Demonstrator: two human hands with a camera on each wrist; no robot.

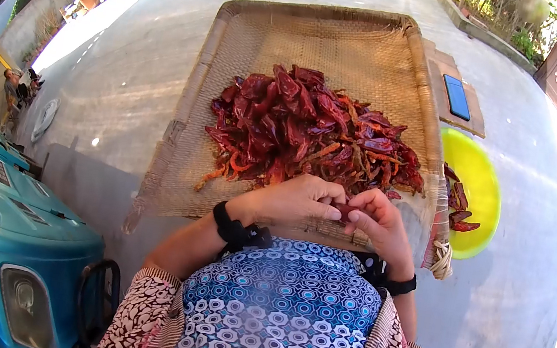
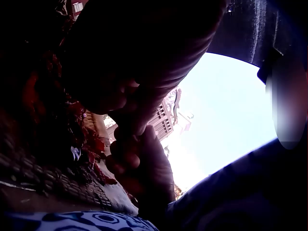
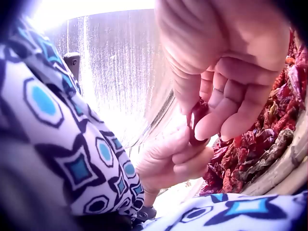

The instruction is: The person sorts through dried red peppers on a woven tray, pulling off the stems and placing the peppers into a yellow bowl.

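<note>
Both hands meet over the near edge of a woven tray, holding one dried red chili pepper (image 1: 344,212) between them. My left hand (image 1: 292,202) pinches one end with thumb and curled forefinger. The other end is pinched by my right hand (image 1: 384,227). Seen from the right wrist, the dark red chili (image 3: 197,120) runs between the right fingertips (image 3: 211,126) and the left hand (image 3: 166,161) below. In the dark left wrist view, the hands hide the chili. A heap of dried red chilies (image 1: 294,122) lies just beyond the hands on the tray (image 1: 300,39).
A yellow-green basin (image 1: 483,195) with several chilies sits partly under the tray's right side. Beside the tray, a blue phone (image 1: 457,97) lies on cardboard (image 1: 477,118). A turquoise vehicle (image 1: 27,243) stands close at the left, and another person (image 1: 15,88) sits farther off.
</note>
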